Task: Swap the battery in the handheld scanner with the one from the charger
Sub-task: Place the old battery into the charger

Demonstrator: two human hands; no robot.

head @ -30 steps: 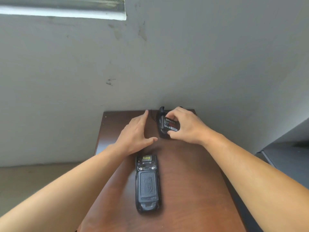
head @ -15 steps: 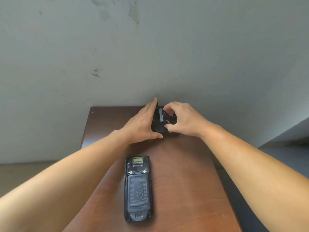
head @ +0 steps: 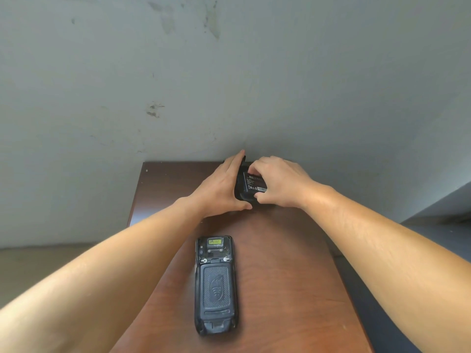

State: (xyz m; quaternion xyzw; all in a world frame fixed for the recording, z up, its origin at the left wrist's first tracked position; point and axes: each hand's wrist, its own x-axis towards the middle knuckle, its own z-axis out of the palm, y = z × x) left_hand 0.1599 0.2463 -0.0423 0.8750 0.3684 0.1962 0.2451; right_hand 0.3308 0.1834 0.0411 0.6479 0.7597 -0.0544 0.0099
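Note:
The black handheld scanner [head: 215, 285] lies face down in the middle of the brown table [head: 285, 276], its textured battery cover closed. At the table's far end stands the black charger [head: 241, 193], mostly hidden by my hands. A black battery [head: 254, 183] with a white-printed label sits in it. My left hand [head: 220, 189] presses flat against the charger's left side, thumb at its front. My right hand [head: 277, 183] pinches the battery, fingertips on its top edge and thumb at its lower right corner.
A grey, stained wall [head: 229, 85] rises directly behind the table. The floor [head: 38, 271] lies to the left. A dark surface [head: 438, 233] sits low on the right beside the table edge.
My left hand has moved from the table in front of the charger to brace its left side. My right hand keeps its pinch on the battery. The view has tilted downward.

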